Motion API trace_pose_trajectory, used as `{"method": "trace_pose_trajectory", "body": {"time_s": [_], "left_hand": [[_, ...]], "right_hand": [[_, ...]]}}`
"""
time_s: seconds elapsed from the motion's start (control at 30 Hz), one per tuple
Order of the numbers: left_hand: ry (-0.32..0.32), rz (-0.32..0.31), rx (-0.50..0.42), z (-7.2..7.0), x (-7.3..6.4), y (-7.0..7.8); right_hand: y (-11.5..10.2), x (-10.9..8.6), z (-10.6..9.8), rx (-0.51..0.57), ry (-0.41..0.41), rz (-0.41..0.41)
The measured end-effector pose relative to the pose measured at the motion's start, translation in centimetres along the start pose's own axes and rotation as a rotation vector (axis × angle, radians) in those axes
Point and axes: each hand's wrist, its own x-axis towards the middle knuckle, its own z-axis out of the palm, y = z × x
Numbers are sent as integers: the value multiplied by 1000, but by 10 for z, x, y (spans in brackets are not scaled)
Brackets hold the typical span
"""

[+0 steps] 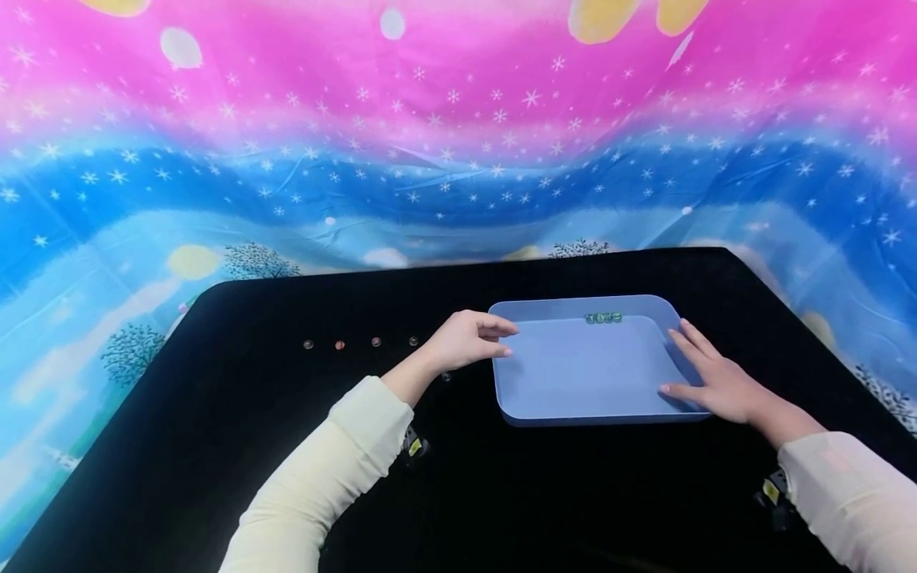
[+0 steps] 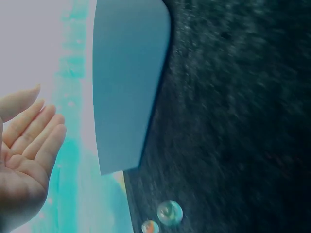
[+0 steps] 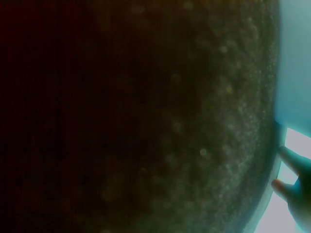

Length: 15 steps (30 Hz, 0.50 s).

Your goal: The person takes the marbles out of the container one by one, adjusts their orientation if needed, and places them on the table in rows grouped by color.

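Note:
A shallow blue-grey tray [image 1: 587, 382] lies on the black table, with several green marbles [image 1: 603, 317] in a row along its far side. My left hand [image 1: 466, 341] hovers at the tray's left rim, thumb and fingers apart. In the left wrist view the left hand [image 2: 29, 150] shows an empty palm and nearly straight fingers. At the tray's right rim, my right hand [image 1: 719, 383] rests with spread, extended fingers. Only part of the right hand [image 3: 296, 182] appears in the right wrist view, beside the tray [image 3: 296, 63].
Several glass marbles [image 1: 340, 345] lie spaced in a row on the black tabletop [image 1: 243, 414], left of the tray. Another marble [image 1: 446, 377] sits near the left wrist. A pink and blue patterned cloth [image 1: 458, 159] hangs behind the table.

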Motion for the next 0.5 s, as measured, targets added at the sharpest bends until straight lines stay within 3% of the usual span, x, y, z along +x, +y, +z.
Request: {"method": "trace_pose_trajectory", "body": {"time_s": [0.23, 0.5], "left_hand": [[-7, -15, 63, 4, 14, 8], [-11, -50, 59, 5, 29, 16]], "right_hand": [[1, 0, 0, -1, 4, -6], [0, 0, 0, -2, 5, -4]]}}
